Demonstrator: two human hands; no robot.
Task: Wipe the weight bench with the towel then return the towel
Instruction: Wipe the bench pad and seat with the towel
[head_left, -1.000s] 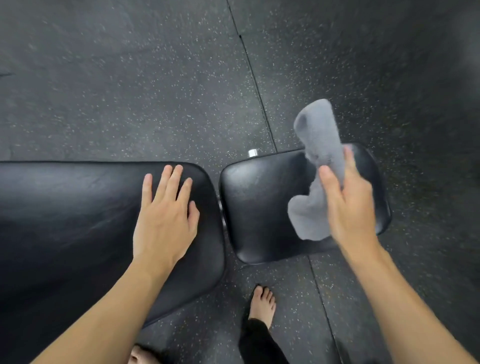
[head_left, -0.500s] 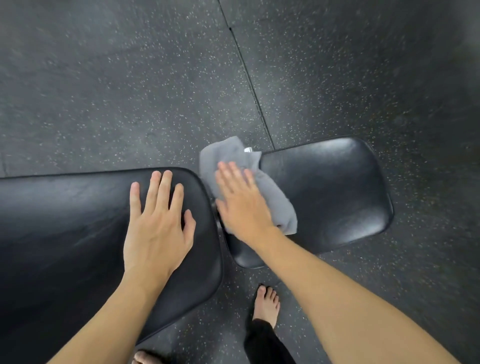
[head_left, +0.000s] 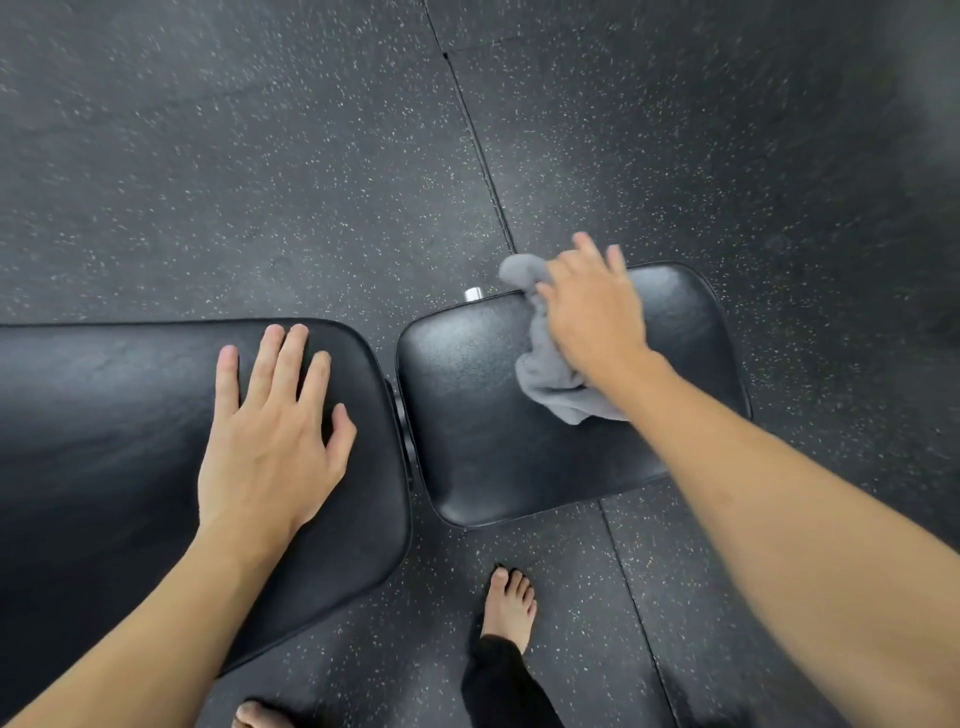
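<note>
The weight bench shows as two black padded parts set side by side: a long back pad (head_left: 130, 441) on the left and a smaller seat pad (head_left: 478, 415) on the right, with a narrow gap between them where a bit of metal frame shows. The left hand (head_left: 270, 436) lies flat and open on the right end of the back pad, fingers spread, gripping nothing. The right hand (head_left: 592, 312) is on the far part of the seat pad, palm down with fingers stretched out, pressing the grey towel (head_left: 550, 374) against the pad. The towel is bunched; one end pokes out past the far edge of the seat pad by the fingertips, and the rest trails toward the near side under the wrist. The hand covers its middle. Just left of the towel's far end, a small silver knob (head_left: 472, 294) sticks up behind the seat pad's far edge. The dark speckled floor (head_left: 260, 156) lies all around, with a seam running from far to near past the seat pad. One bare foot (head_left: 509, 608) with a black trouser leg stands on the floor just near the seat pad; the toes of another foot (head_left: 254, 714) show at the bottom edge.
</note>
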